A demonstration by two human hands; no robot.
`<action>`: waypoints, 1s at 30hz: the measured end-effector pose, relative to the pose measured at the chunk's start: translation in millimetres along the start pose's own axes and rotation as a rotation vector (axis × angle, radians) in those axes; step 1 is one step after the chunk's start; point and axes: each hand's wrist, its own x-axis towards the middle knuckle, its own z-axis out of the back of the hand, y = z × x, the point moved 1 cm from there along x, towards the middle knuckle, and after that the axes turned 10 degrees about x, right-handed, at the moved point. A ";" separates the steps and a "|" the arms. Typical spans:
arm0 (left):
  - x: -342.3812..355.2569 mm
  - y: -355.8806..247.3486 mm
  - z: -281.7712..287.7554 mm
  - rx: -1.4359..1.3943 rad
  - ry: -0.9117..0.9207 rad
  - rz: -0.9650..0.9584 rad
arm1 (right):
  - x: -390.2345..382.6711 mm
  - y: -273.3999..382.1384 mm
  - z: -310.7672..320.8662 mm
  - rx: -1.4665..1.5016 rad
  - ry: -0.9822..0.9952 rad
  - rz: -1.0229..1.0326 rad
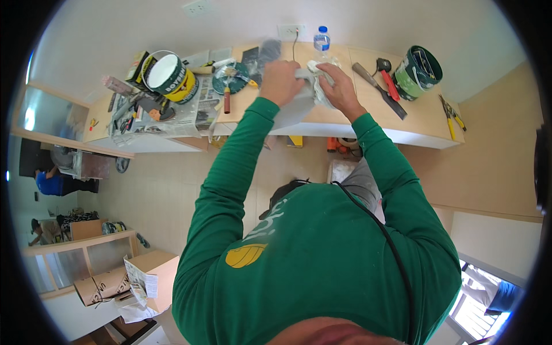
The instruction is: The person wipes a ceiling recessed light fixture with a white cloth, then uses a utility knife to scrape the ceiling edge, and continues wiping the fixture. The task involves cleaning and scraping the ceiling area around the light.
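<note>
My left hand [282,81] is closed on a flat, pale grey, plate-like thing [294,110], whose broad face hangs down past the counter's front edge; its exact kind is unclear. Bunched in my right hand [340,89] is a white crumpled rag [318,92], pressed close against the grey thing. Both hands are above the light wood counter [368,118]. Just beyond my right hand stands a clear water bottle [322,41] with a blue cap. A scraper [376,87] with a wooden handle lies to the right.
Left on the counter, a paint bucket [171,80], a green lid [221,86] and tools rest on newspaper [206,112]. At right are a green bucket [415,72] and yellow-handled pliers [450,122]. Cardboard boxes [161,267] lie behind me. Another person [52,183] works far left.
</note>
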 end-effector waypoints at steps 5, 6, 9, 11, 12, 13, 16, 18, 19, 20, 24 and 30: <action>-8.0 8.6 9.4 0.044 0.009 0.021 | -2.3 -7.9 -6.2 0.025 0.006 0.059; -11.5 11.1 8.1 0.033 0.002 0.027 | -2.5 -5.7 -8.4 0.012 0.015 0.052; -11.4 17.7 0.4 0.029 -0.011 0.045 | 3.5 -1.5 -13.4 -0.030 0.030 0.039; -7.2 14.1 -0.7 0.060 0.002 0.047 | 2.1 -4.3 -14.1 -0.059 0.019 0.027; -3.7 11.2 -0.4 0.072 0.024 0.041 | 1.3 -5.4 -14.4 -0.053 0.003 -0.001; 1.3 8.7 -0.6 0.086 0.047 0.035 | 1.0 -8.2 -15.4 -0.046 -0.013 -0.029; 15.2 -3.7 -10.4 0.142 0.101 -0.010 | -9.7 -15.7 -10.9 0.000 -0.072 -0.122; 20.2 -8.5 -14.5 0.160 0.122 -0.045 | -15.8 -20.1 -9.3 0.020 -0.104 -0.147; 22.1 -9.0 -14.7 0.155 0.128 -0.061 | -17.0 -22.4 -9.1 0.020 -0.114 -0.140; 22.5 -8.5 -13.6 0.152 0.133 -0.074 | -17.8 -24.2 -10.4 0.021 -0.122 -0.132; 11.6 7.9 5.2 0.037 0.116 -0.029 | -7.8 -22.2 -29.8 -0.054 -0.133 -0.010; -31.0 41.4 25.9 0.079 0.142 0.122 | -1.5 26.7 -53.0 -0.114 -0.043 0.057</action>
